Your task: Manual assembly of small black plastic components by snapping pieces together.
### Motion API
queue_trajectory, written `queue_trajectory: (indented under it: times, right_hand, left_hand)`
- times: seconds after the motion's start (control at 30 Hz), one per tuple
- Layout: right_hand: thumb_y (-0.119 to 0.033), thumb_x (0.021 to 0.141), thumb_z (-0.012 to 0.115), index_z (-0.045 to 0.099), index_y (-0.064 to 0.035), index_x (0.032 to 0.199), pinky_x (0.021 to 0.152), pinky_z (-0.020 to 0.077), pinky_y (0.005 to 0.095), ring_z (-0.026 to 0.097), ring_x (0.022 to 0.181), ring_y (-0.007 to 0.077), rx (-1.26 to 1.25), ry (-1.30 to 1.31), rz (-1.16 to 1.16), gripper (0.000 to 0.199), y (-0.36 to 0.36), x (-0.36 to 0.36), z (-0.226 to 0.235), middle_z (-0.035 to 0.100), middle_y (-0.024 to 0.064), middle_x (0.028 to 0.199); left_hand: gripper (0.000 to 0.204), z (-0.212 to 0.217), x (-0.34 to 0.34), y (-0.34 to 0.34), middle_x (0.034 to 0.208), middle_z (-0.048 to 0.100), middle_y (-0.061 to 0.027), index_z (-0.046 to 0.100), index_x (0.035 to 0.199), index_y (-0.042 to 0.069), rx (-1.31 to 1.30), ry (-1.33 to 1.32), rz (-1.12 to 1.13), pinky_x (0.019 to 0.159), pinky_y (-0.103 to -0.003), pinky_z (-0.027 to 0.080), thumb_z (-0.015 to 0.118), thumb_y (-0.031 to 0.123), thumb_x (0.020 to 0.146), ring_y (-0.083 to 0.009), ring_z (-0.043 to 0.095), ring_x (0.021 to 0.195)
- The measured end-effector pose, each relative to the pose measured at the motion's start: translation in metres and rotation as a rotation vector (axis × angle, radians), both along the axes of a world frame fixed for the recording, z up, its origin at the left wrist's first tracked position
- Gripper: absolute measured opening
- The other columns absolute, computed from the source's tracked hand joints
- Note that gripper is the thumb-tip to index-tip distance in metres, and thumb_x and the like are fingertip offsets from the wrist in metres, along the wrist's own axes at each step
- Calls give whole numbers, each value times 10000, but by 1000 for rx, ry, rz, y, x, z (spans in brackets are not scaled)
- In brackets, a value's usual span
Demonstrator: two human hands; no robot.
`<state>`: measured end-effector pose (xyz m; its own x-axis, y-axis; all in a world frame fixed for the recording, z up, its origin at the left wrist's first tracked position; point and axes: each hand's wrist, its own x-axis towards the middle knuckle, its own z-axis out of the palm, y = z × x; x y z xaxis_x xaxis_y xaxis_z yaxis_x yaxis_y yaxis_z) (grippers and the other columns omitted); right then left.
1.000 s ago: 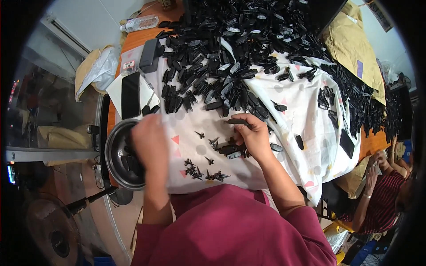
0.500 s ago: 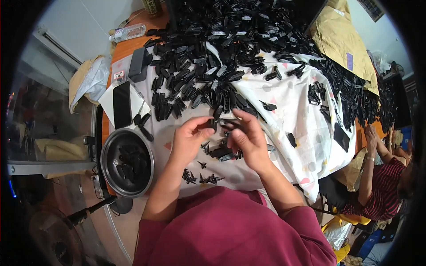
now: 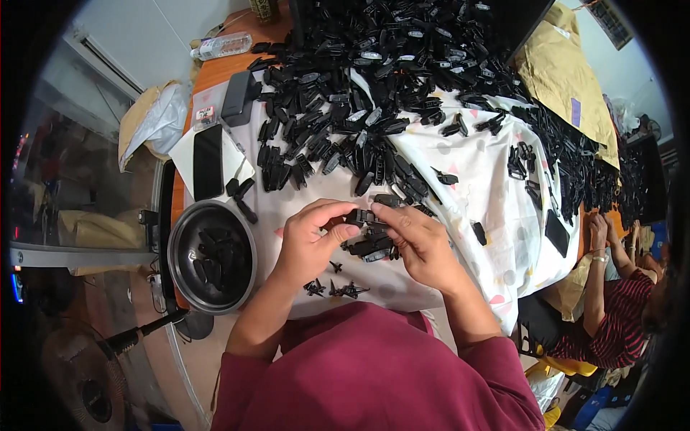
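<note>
My left hand [image 3: 310, 238] pinches a small black plastic part [image 3: 364, 218] between thumb and fingertips. From the other side my right hand [image 3: 422, 243] closes on the same part, fingers pressed against it. Its finer details are partly hidden by the fingertips. Just beyond and below the hands, several loose black parts [image 3: 374, 246] rest on the white patterned cloth [image 3: 402, 287]. Nearer to me lie several tiny pointed black pieces [image 3: 349, 289]. A large pile of similar black oblong parts [image 3: 323, 136] spreads over the far side of the table.
At the left stands a round metal bowl [image 3: 251, 276] with black parts inside. Behind it are a dark phone [image 3: 208, 161], a grey box-shaped object [image 3: 239, 98] and a clear bottle [image 3: 224, 47]. A brown paper bag [image 3: 557, 86] leans at the back right; a person [image 3: 611, 316] works there.
My right hand has moved in to my left hand, and its spread fingers have closed on the black part. The whole view has shifted slightly.
</note>
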<state>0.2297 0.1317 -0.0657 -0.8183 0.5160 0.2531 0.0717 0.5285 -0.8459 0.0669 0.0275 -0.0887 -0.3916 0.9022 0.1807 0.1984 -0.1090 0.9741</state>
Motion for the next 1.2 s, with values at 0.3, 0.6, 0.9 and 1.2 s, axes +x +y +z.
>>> queue_trajectory:
  times: [0.3,0.6,0.9,1.2]
  right_hand:
    - [113,678,556,541,-53,1155,548,446,318,531,635,265,197,120,-33,506,-17,3,-26,559,137,818]
    - [-13,822,555,516,-31,1168,575,474,251,556,757,155,-179,58,-205,349,-39,0,-38,522,86,952]
    - [-95,813,614,574,17,946,601,470,267,568,699,114,-312,-89,-82,179,-25,3,-51,607,51,793]
    - [-127,664,596,612,-56,703,642,478,344,541,786,246,717,-643,-327,83,54,-12,-70,552,84,805]
  left_hand:
    - [258,-15,12,-7,889,610,-86,592,988,-28,-15,159,-43,686,-252,463,655,45,749,-139,571,761]
    - [271,-29,33,-14,1034,596,-109,542,1099,-41,16,-725,29,834,-251,441,554,69,852,-144,563,926]
    - [216,-51,30,-12,958,585,-113,509,1059,-30,9,-721,84,842,-303,442,470,113,902,-184,575,902]
    - [118,-69,20,67,863,588,-72,615,860,80,-287,534,87,681,-349,475,608,127,752,-251,591,760]
